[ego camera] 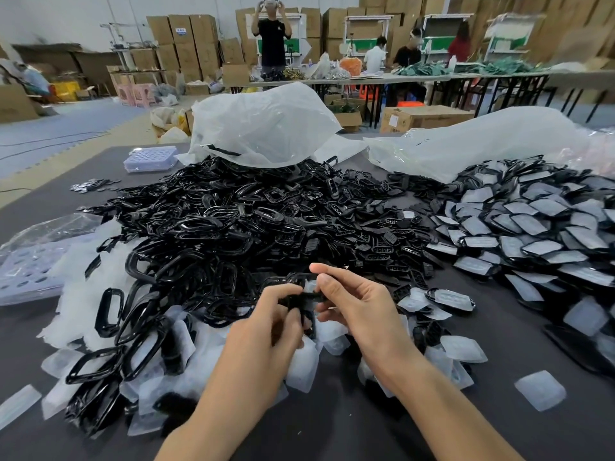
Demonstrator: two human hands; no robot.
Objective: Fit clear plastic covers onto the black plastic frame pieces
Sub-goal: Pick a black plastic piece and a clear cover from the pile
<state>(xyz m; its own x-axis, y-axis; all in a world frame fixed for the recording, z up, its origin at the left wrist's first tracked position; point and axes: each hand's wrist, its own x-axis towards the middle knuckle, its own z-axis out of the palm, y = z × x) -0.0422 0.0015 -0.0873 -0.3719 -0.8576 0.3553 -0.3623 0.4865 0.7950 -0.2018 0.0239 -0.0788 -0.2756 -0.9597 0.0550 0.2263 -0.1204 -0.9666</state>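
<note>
My left hand (271,322) and my right hand (349,299) meet above the table's near middle, both pinching one small black frame piece (301,297) with a clear cover against it; my fingers hide most of it. Behind my hands lies a large heap of black frame pieces (233,221). Loose clear covers (306,364) lie under and around my wrists. At the right sits a pile of frames with covers on them (532,227).
The table has a dark grey top (499,427). White plastic bags (263,128) lie at the back, clear trays at the left (149,158). A single clear cover (540,389) rests near right. People work at tables far behind.
</note>
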